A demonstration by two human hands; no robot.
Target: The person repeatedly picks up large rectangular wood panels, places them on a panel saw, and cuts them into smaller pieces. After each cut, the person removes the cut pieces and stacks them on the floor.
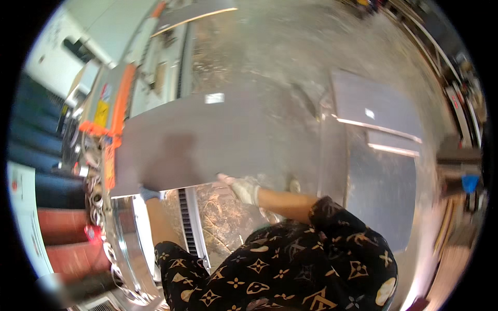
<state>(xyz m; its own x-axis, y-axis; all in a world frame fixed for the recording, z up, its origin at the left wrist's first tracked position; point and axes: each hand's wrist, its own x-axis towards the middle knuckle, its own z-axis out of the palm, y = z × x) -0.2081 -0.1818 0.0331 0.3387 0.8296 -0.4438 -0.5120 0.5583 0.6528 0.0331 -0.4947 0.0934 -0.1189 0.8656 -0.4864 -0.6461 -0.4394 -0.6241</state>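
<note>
A large grey-brown board (228, 137) with a small white label (214, 98) near its far edge spreads in front of me, its left end against an orange-trimmed machine (127, 101). My right hand (240, 188), in a whitish glove, is closed on the board's near edge; the fingers below are hidden. Farther left along that edge, my left hand (150, 193) in a bluish glove grips it too, though blur and the board hide most of its fingers. A shadow falls across the board between the two hands.
Dark boards (384, 192) with pale edges lie stacked to the right, one bearing a white label. Another board (194, 14) lies at the far end of the machine. Below the near edge runs a metal rail (193, 223) with a dark ribbed strip. Cables (95, 194) hang at left.
</note>
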